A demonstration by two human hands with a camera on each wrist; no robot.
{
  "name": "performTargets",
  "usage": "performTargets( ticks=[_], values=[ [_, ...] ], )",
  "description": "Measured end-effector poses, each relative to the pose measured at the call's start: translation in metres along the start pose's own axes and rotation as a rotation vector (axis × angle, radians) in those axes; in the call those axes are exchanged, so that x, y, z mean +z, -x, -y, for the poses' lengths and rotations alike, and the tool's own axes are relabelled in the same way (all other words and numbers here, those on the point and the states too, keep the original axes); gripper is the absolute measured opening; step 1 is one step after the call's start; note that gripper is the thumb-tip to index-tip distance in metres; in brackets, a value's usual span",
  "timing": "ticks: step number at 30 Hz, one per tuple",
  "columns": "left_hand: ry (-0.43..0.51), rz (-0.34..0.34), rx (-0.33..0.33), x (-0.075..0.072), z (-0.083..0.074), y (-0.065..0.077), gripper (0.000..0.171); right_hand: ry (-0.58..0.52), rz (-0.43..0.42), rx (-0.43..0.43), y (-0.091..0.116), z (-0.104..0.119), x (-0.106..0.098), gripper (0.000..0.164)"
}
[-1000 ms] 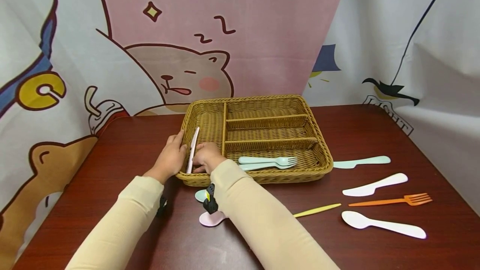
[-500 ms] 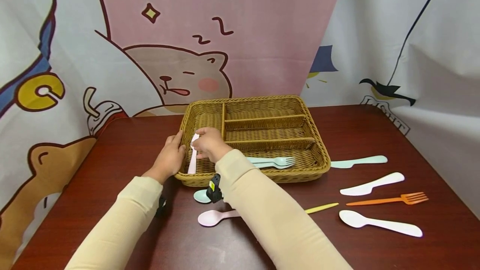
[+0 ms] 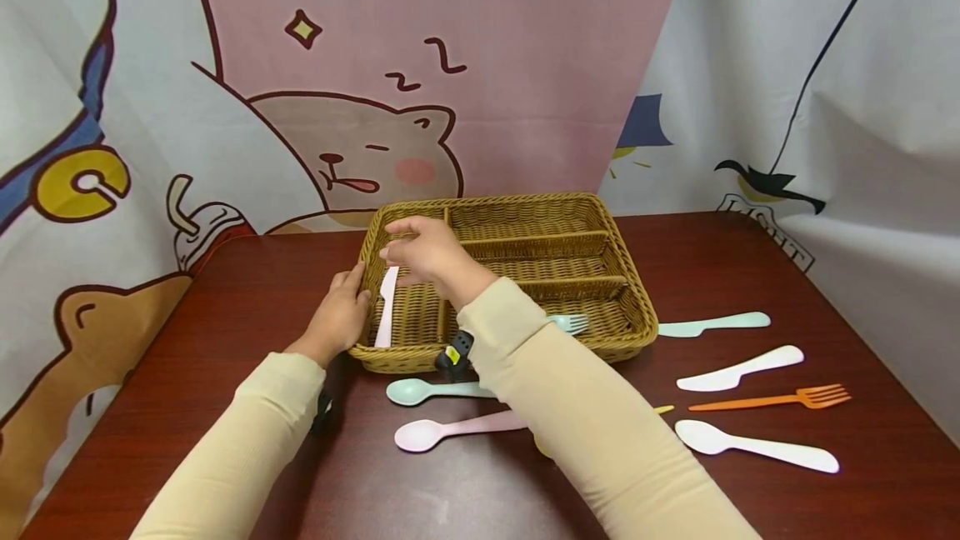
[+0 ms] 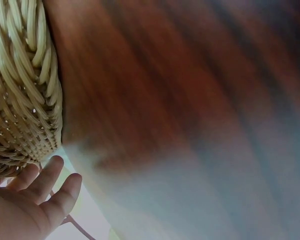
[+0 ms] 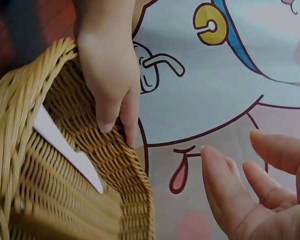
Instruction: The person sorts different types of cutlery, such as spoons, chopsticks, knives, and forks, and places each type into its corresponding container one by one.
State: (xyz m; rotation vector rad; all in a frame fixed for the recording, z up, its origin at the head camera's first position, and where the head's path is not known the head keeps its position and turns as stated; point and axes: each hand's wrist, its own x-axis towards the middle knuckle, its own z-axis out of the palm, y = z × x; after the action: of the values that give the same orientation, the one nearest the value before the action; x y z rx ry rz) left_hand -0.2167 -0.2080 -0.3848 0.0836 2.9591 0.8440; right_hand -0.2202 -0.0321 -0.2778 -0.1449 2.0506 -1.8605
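Note:
A wicker cutlery basket (image 3: 639, 294) with several compartments stands on the table. Inside its long left compartment lies a pale pink plastic knife (image 3: 386, 319), blade toward the back. My left hand (image 3: 341, 315) rests at the basket's left rim. In the left wrist view that hand's fingers (image 4: 50, 180) are extended and apart beside the woven side. Above the left compartment and its divider, my right hand (image 3: 431, 257) hovers with loosely spread fingers and nothing in them. The right wrist view shows the pink knife (image 5: 70, 150) lying apart from that right hand (image 5: 262, 200).
Mint forks (image 3: 573, 322) in the front compartment are partly behind the right arm. Before the basket lie a mint spoon (image 3: 408, 391) and pink spoon (image 3: 422, 435). On the right are a mint knife (image 3: 738, 322), white knife (image 3: 742, 368), orange fork (image 3: 821, 396) and white spoon (image 3: 787, 451).
My right hand has let go of the pink knife and risen up and back from it. The knife now lies in the left compartment. My left hand has stayed at the rim.

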Motion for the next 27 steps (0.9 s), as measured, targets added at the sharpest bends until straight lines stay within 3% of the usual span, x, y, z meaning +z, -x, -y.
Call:
performTargets(
  ticks=[18, 21, 27],
  values=[
    [0.019, 0.004, -0.003, 0.000, 0.001, 0.000, 0.056, 0.477, 0.129, -0.282, 0.039, -0.009, -0.052, 0.037],
    [0.018, 0.003, -0.004, 0.000, 0.001, 0.000, 0.056, 0.530, 0.137, -0.341, 0.048, -0.012, -0.059, 0.034],
    [0.015, -0.002, -0.001, 0.000, 0.001, 0.001, 0.056, 0.578, 0.169, -0.379, 0.067, -0.021, -0.069, 0.032]
  ],
)
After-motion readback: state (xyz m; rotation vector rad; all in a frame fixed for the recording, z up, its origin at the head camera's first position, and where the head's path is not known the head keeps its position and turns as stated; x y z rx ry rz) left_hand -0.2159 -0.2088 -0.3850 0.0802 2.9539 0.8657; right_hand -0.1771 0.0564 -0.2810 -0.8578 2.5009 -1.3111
